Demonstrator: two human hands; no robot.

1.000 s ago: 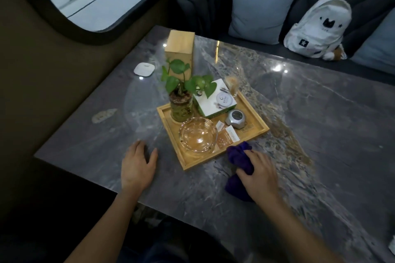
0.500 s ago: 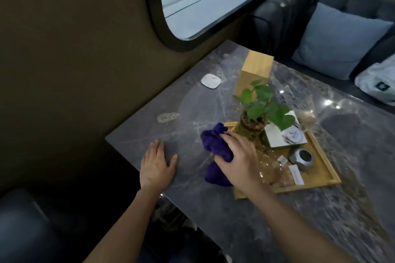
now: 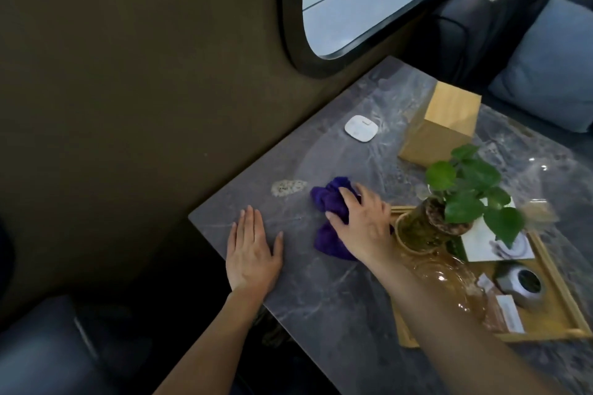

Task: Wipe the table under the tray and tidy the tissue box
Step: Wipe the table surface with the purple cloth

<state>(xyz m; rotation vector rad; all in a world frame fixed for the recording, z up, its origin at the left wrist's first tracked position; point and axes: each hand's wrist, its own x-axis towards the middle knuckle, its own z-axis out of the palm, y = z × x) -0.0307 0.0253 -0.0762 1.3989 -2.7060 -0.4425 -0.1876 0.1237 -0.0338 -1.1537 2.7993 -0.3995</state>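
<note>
1. The right hand (image 3: 362,228) presses a crumpled purple cloth (image 3: 330,218) onto the grey marble tabletop (image 3: 321,298) — fingers curled over it, gripping.
2. The left hand (image 3: 252,253) lies flat near the tabletop's near corner, fingers spread, holding nothing.
3. The shallow wooden tray (image 3: 545,327) sits just right of the cloth, carrying a leafy green plant in a glass jar (image 3: 449,205) and a clear glass bowl (image 3: 449,279).
4. The upright wooden tissue box (image 3: 439,128) stands beyond the tray — a small white square puck (image 3: 361,128) lies left of it.
</note>
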